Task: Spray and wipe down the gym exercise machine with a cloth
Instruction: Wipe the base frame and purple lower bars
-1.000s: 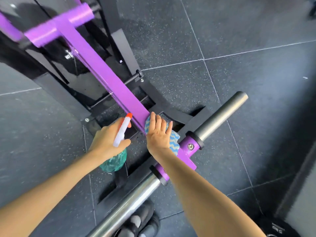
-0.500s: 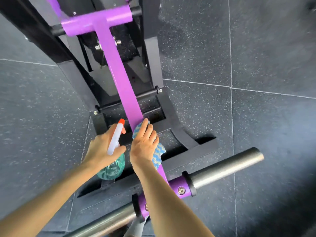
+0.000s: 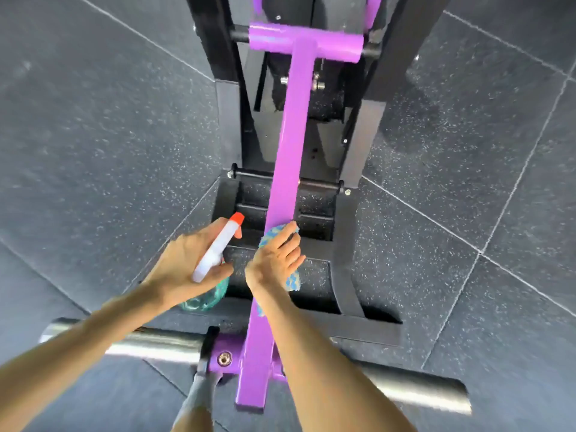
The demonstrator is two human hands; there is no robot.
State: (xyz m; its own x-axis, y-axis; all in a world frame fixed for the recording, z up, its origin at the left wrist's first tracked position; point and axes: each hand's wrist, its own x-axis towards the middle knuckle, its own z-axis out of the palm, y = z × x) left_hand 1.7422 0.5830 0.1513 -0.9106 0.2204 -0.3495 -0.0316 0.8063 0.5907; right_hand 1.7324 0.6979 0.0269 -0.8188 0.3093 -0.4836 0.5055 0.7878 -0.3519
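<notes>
Cloth point(image 3: 294, 280) under flat right hand point(image 3: 276, 260) on purple bar point(image 3: 290, 151) — spray bottle point(image 3: 217, 249) gripped in left hand point(image 3: 182, 265)

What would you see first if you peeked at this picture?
The bright purple lever arm jumps out, running down the middle of the black machine frame. Low on it, the right hand presses a blue patterned cloth flat against it. Just beside it, the left hand holds a spray bottle with an orange nozzle.

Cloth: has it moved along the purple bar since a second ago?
Yes. The cloth has slid up the purple bar, away from the steel crossbar.
</notes>
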